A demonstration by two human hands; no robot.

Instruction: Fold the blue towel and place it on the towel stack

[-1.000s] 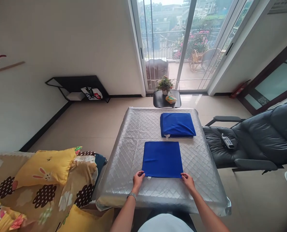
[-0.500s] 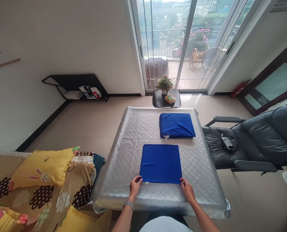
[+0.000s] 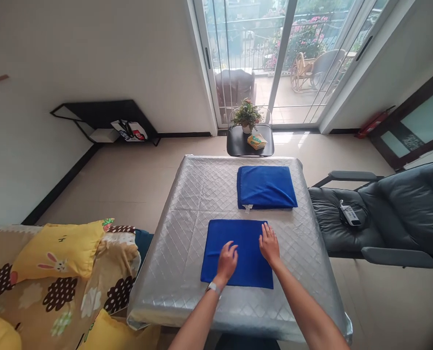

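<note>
A blue folded cloth (image 3: 249,262) lies flat on the silver quilted tablecloth (image 3: 180,233), close to me. Over its left-middle part is my left hand (image 3: 228,262), fingers apart and a little curled, holding nothing; whether it touches the cloth I cannot tell. At the cloth's far right corner, my right hand (image 3: 269,243) rests flat with its fingers stretched out. Beyond the cloth sits a thicker stack of folded blue cloth (image 3: 267,187), with a white tag at its near left corner.
Past the table stands a black folding chair (image 3: 234,146) with a potted plant (image 3: 246,116) and a yellow packet (image 3: 257,141). A dark reclining chair (image 3: 394,209) flanks the table's right side. To the left is a bed with yellow pillows (image 3: 63,250).
Both hands have let go of the cloth's near corners and moved forward over it. The left is now above its left-middle, the right at its far right corner. The view has tilted slightly.
</note>
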